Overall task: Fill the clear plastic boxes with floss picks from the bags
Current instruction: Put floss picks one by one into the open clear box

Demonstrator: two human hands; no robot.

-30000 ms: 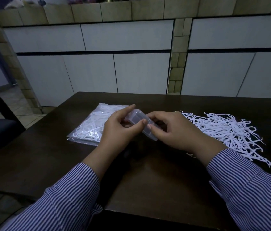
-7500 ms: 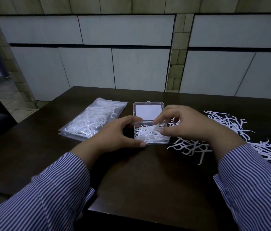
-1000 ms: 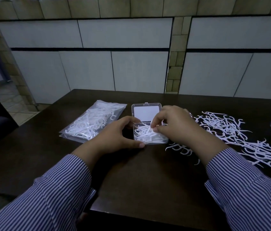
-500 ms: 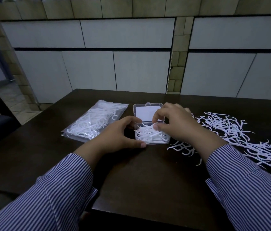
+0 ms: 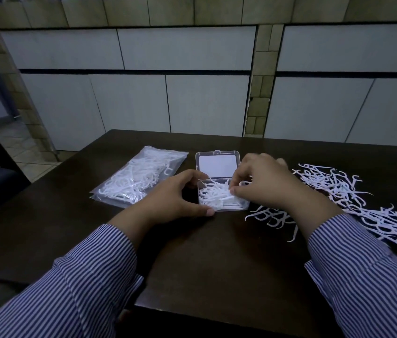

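Small clear plastic box (image 5: 221, 208) sat open near the middle of the dark wooden desk (image 5: 217, 259), hinged lid (image 5: 217, 165) laid back toward the far edge, base partly filled with white floss picks (image 5: 213, 195). Left hand (image 5: 175, 200) curled round the box's left side, thumb along its near edge. Right hand (image 5: 264, 185) over the base's right side, fingertips pinching picks inside it. Sealed clear bag of picks (image 5: 138, 180) lay left of the box. Loose heap of white picks (image 5: 353, 198) spread toward the right edge.
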